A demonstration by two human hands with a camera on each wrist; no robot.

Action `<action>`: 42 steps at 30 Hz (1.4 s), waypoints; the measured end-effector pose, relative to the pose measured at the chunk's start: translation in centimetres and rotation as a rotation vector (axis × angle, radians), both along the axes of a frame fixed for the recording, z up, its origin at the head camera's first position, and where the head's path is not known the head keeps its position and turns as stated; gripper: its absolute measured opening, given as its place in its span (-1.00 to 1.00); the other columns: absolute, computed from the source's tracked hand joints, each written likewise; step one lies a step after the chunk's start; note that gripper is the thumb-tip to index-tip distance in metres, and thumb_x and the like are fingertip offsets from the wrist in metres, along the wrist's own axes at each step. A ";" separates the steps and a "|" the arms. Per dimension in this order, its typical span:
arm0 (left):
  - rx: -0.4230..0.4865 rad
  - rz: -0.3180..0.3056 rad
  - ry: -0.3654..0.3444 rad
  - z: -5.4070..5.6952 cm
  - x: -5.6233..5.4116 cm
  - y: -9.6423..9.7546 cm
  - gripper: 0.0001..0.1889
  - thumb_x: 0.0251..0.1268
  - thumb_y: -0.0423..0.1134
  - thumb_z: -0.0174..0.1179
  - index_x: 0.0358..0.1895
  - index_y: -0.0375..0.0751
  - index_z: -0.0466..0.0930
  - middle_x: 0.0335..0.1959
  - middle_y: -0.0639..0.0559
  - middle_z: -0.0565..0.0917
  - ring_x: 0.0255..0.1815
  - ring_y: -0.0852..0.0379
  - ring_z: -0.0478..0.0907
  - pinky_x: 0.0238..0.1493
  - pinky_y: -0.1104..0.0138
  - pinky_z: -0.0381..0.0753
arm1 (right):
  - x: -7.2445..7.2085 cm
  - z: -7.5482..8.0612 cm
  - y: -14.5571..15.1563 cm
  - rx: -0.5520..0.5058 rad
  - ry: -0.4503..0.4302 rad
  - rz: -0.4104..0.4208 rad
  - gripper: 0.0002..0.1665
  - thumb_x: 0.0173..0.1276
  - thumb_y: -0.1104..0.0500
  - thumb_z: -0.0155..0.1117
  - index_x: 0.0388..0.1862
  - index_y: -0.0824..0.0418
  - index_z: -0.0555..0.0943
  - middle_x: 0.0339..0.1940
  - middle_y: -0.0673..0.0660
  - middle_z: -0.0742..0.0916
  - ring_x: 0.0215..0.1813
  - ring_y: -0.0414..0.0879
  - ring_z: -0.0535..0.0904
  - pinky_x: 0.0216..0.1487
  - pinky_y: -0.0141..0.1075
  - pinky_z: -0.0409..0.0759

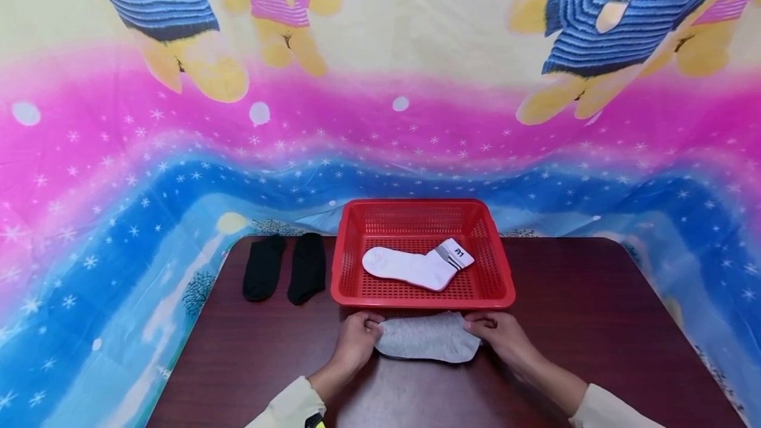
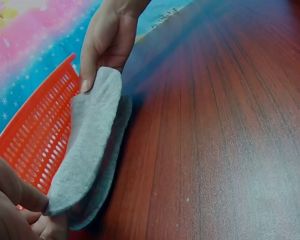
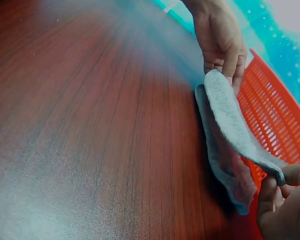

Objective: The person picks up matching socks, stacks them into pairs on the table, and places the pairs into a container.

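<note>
Sock, light grey (image 1: 428, 337), spans the gap between your hands, just on the near side of the red basket (image 1: 422, 302), its long axis running side to side along the basket's near rim. Neither hand is nearer: your left hand (image 1: 357, 342) pinches one end, your right hand (image 1: 505, 335) the other. A second grey sock (image 3: 230, 180) lies beneath it; I cannot tell whether your left fingers take in both. The basket holds one white sock (image 1: 410, 268), striped cuff to the right. Left of the basket, two black socks (image 1: 262, 268) lie on the table (image 1: 594, 322).
</note>
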State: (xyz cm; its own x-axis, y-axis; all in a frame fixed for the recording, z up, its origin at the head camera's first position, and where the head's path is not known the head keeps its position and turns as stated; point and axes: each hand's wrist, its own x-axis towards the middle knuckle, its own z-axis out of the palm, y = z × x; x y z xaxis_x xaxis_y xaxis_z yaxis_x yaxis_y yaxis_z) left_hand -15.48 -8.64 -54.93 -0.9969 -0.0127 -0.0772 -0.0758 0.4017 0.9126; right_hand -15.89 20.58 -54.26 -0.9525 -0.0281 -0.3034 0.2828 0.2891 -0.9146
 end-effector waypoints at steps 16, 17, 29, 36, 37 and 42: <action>-0.217 -0.022 0.201 -1.3 -0.4 0.2 -0.85 0.07 -0.60 0.26 -0.33 -0.32 0.66 -0.53 0.03 0.58 -0.45 0.27 0.45 -0.40 0.44 0.44 | -1.3 -1.9 -0.9 0.299 0.176 -0.025 -0.89 0.29 0.23 0.47 -0.23 0.23 0.75 -0.28 0.12 0.80 -0.25 -0.19 0.64 -0.28 -0.37 0.56; -0.225 -0.020 0.210 -1.3 -0.4 0.2 -0.85 0.07 -0.60 0.26 -0.33 -0.32 0.65 -0.53 0.03 0.58 -0.45 0.26 0.45 -0.40 0.43 0.45 | -1.3 -2.0 -0.9 0.320 0.181 -0.031 -0.90 0.28 0.23 0.48 -0.25 0.21 0.75 -0.29 0.10 0.80 -0.25 -0.18 0.65 -0.27 -0.38 0.56; -0.329 -0.043 0.226 -1.3 -0.4 0.9 -0.77 0.12 -0.40 0.40 -0.13 -0.32 0.72 -0.27 -0.14 0.71 -0.22 -0.02 0.60 -0.20 0.23 0.53 | -0.7 -2.5 -1.6 0.430 0.240 -0.084 -0.89 0.27 0.18 0.50 -0.29 0.18 0.75 -0.35 0.07 0.80 -0.33 -0.19 0.66 -0.34 -0.39 0.54; -0.392 -0.080 0.193 -1.5 -0.1 1.3 -0.54 -0.01 -0.41 0.52 0.05 -0.33 0.67 -0.02 -0.20 0.69 0.01 -0.17 0.54 0.09 -0.01 0.47 | 0.2 -2.7 -2.5 0.426 0.242 -0.096 -0.78 0.28 0.14 0.50 -0.15 0.20 0.74 -0.25 0.08 0.80 -0.27 -0.19 0.63 -0.27 -0.39 0.55; -0.398 -0.082 0.198 -1.6 0.0 1.3 -0.57 -0.01 -0.41 0.51 0.01 -0.33 0.67 -0.06 -0.19 0.69 -0.01 -0.15 0.54 0.08 -0.01 0.46 | 0.3 -2.8 -2.6 0.432 0.245 -0.092 -0.76 0.27 0.14 0.50 -0.13 0.20 0.74 -0.24 0.09 0.80 -0.26 -0.19 0.62 -0.25 -0.38 0.55; -0.432 -0.086 0.231 -1.8 0.2 1.3 -0.72 -0.02 -0.42 0.51 -0.24 -0.28 0.62 -0.25 -0.09 0.63 -0.13 -0.08 0.49 -0.03 0.07 0.43 | 0.5 -3.0 -2.9 0.488 0.304 -0.042 -0.72 0.21 0.16 0.54 -0.13 0.23 0.73 -0.25 0.08 0.76 -0.22 -0.13 0.61 -0.18 -0.30 0.55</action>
